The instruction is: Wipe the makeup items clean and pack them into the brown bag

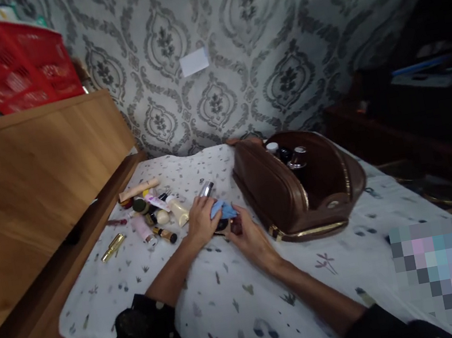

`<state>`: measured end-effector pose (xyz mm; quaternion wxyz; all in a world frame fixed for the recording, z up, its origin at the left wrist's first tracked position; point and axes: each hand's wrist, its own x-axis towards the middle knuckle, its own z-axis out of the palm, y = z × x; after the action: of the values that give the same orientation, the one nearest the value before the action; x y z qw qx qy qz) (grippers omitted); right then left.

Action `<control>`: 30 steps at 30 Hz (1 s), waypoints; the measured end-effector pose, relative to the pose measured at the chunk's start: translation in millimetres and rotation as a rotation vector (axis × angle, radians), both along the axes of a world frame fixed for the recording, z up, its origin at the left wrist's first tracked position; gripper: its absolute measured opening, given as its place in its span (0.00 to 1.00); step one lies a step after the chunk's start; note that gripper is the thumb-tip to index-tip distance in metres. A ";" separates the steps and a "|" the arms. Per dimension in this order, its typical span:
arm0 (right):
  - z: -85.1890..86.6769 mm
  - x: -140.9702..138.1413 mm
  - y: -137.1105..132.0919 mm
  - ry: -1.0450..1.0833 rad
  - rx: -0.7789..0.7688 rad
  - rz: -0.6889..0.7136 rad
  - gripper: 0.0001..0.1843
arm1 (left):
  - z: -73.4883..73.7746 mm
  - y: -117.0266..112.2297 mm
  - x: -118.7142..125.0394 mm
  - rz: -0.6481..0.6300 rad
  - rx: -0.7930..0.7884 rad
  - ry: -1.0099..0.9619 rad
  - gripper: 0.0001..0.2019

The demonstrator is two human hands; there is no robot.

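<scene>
My left hand (200,220) is closed on a small blue cloth (222,210) at the middle of the white flowered tabletop (231,296). My right hand (250,237) is closed around a small dark cosmetic item (236,226) just below the cloth. Both hands meet over that item, and a silver-capped tube (206,189) lies right behind my left hand. An open brown toiletry bag (295,191) with gold zippers stands just right of my hands, with a few capped bottles (289,156) upright inside it.
Several cosmetics (152,211) lie scattered to the left: tubes, small jars, a gold lipstick (112,247). A wooden headboard (28,186) rises on the left with a red basket (11,67) above it. Patterned wallpaper is behind; dark furniture stands at right.
</scene>
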<state>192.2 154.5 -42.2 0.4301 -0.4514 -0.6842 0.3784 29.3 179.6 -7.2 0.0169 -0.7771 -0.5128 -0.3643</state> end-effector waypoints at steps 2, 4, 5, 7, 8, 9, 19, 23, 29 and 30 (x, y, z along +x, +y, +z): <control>0.2 -0.2 -0.6 0.012 -0.006 0.015 0.40 | 1.1 -1.6 1.6 -0.010 -0.026 -0.212 0.05; -0.4 -0.2 0.0 0.050 -0.030 0.021 0.44 | 1.5 -2.9 2.0 -0.003 -0.047 -0.398 0.05; -0.9 -0.2 0.8 0.081 -0.048 0.024 0.45 | 1.4 -3.6 1.6 0.006 -0.056 -0.460 0.06; -1.8 0.1 2.9 0.144 -0.085 0.031 0.48 | 0.4 -4.7 -0.8 0.030 -0.066 -0.532 0.07; -2.0 0.1 3.8 0.169 -0.100 0.037 0.48 | -0.4 -5.1 -2.6 0.040 -0.072 -0.567 0.08; -1.9 0.1 4.4 0.186 -0.112 0.043 0.47 | -1.3 -5.3 -4.8 0.049 -0.077 -0.600 0.08; 12.9 1.5 -1.3 0.168 -0.062 0.110 0.24 | 19.2 -26.9 -14.7 -0.188 -0.073 -0.441 0.12; 20.8 6.1 -3.8 0.180 -0.034 0.164 0.21 | 31.3 -37.5 -10.9 -0.267 0.046 0.028 0.11; 19.6 5.3 -4.1 0.227 -0.073 0.188 0.18 | 32.3 -35.0 -14.7 -0.192 0.037 0.129 0.14; 19.1 4.7 -4.1 0.244 -0.076 0.197 0.18 | 32.2 -34.6 -16.3 -0.188 0.027 0.120 0.15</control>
<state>196.9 150.4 -23.1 0.4533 -0.3489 -0.6530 0.4963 13.0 145.0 25.0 0.0237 -0.8420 -0.4308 -0.3238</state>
